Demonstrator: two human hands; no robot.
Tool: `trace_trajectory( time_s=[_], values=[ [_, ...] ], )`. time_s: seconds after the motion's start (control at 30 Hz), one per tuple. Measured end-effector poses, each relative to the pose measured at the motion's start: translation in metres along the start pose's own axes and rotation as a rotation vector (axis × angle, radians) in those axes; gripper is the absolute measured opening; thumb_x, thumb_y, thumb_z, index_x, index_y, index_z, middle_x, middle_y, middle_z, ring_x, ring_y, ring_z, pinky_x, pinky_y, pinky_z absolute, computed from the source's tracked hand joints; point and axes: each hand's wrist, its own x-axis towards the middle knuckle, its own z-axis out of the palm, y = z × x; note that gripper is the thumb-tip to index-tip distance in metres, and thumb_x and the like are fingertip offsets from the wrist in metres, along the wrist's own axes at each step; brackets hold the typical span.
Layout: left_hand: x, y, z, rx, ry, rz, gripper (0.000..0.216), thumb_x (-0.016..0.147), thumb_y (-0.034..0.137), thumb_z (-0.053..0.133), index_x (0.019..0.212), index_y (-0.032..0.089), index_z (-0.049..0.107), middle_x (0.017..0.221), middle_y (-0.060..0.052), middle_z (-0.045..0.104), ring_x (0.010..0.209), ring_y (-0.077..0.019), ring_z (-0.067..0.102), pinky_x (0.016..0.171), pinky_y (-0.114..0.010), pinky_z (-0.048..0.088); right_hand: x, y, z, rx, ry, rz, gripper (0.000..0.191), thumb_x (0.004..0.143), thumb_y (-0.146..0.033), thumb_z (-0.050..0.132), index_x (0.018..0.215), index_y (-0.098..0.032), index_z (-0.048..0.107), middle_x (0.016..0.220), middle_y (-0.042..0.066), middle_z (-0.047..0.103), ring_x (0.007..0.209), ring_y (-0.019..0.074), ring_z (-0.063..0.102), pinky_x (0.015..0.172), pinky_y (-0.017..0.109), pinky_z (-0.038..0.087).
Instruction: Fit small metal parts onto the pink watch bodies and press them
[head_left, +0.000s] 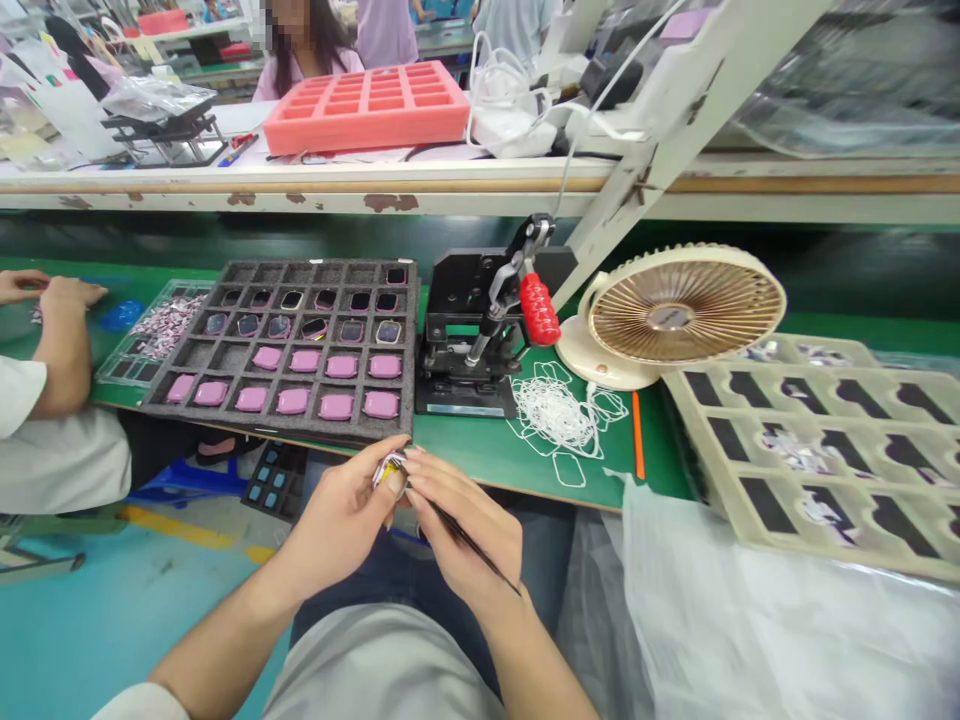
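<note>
My left hand [349, 515] is closed around a small watch case [391, 468], which shows yellow and pale parts inside and is largely covered by fingers. Slim black tweezers [480, 553] lie in my right hand [469, 525], their rear end reaching back toward the wrist. The tips meet the watch case, but the fingers hide the exact contact. Both hands are together in front of the bench edge, above my lap. Just beyond them, a dark foam tray [225, 357] holds pink watch cases [292, 401] and dark-screened watch faces [351, 331] in its compartments.
A black toggle press [469, 345] with a red handle [539, 310] stands beside the tray. White ring gaskets [555, 410], an orange stick [638, 435] and a fan [682, 310] are to its right. A beige parts tray [817, 400] sits far right; a co-worker's hands [64, 293] are left.
</note>
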Motion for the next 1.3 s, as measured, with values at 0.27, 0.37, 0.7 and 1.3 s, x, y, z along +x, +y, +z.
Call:
trace_trajectory(
  time_s=[0.27,0.37,0.7,1.3],
  values=[
    [0.0,-0.001,0.0,0.003,0.001,-0.002,0.057,0.103,0.05,0.059,0.153,0.022,0.056,0.094,-0.007,0.073,0.07,-0.0162,0.057,0.067,-0.03,0.05,0.0,0.0,-0.002,-0.012,-0.029,-0.036,0.052,0.089,0.009,0.069,0.132,-0.02,0.073,0.131,0.009,0.075,0.125,0.0292,0.071,0.109,0.049,0.062],
    [0.001,-0.003,0.003,-0.13,-0.008,-0.005,0.056,0.1,0.048,0.065,0.149,0.021,0.06,0.097,-0.007,0.073,0.068,-0.0148,0.058,0.066,-0.029,0.051,-0.005,0.003,-0.002,-0.03,-0.044,-0.061,0.058,0.087,0.01,0.07,0.136,-0.021,0.071,0.135,0.01,0.073,0.129,0.0303,0.069,0.109,0.051,0.062],
    [0.014,-0.003,0.008,-0.776,-0.183,-0.148,0.039,0.095,0.03,0.075,0.13,0.012,0.073,0.107,-0.015,0.076,0.083,-0.0214,0.071,0.065,-0.028,0.054,-0.035,0.006,0.005,0.043,0.282,0.132,0.041,0.092,0.002,0.069,0.119,-0.027,0.079,0.122,0.006,0.079,0.115,0.0293,0.076,0.102,0.051,0.065],
    [0.026,-0.029,0.043,-0.819,-0.252,-0.342,0.044,0.097,0.031,0.074,0.137,0.013,0.071,0.14,-0.023,0.07,0.111,-0.0333,0.075,0.09,-0.04,0.062,0.019,0.048,-0.116,-0.663,0.646,0.683,0.04,0.094,-0.054,0.067,0.095,-0.017,0.081,0.092,0.011,0.081,0.08,0.0252,0.073,0.081,0.037,0.057]
  ],
)
